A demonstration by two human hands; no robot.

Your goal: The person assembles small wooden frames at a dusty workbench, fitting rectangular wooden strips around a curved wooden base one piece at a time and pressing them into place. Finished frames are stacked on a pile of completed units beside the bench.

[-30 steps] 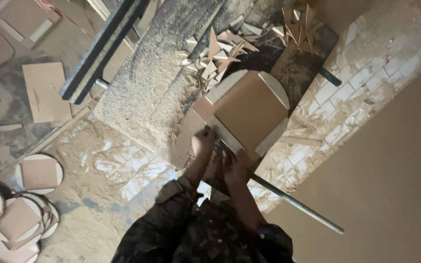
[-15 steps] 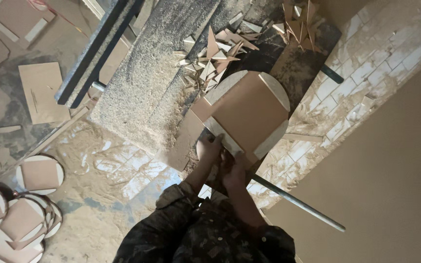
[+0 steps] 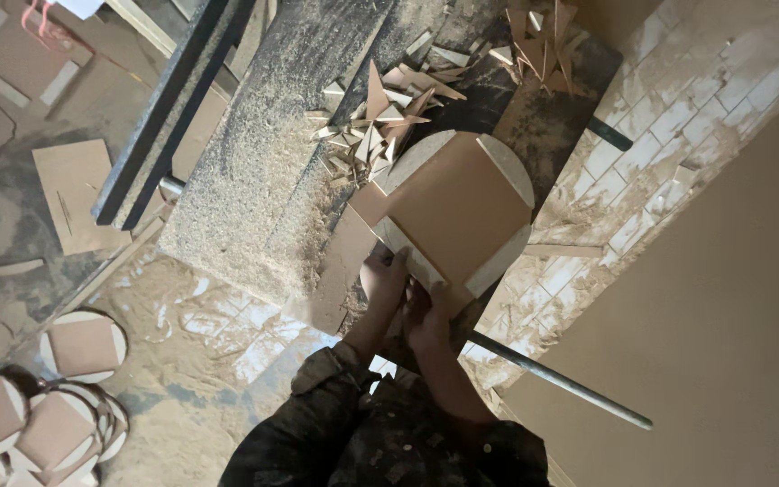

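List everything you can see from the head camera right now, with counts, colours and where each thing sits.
round board: one, brown face with pale edge segments, on the sawdust-covered bench, held at its near edge
offcut pile: many small pale-brown wedges, on the bench beyond the board
second offcut heap: several, brown, far end of the bench
sawdust-covered bench: one, grey under pale dust, centre
dark rail: one, black, left of the bench
metal rod: one, grey, slanting below the board
finished discs: a stack, exact count unclear, brown and pale, floor lower left
flat square panel: one, brown, floor left
left hand: on the board's near edge
right hand: beside it, on the same edge
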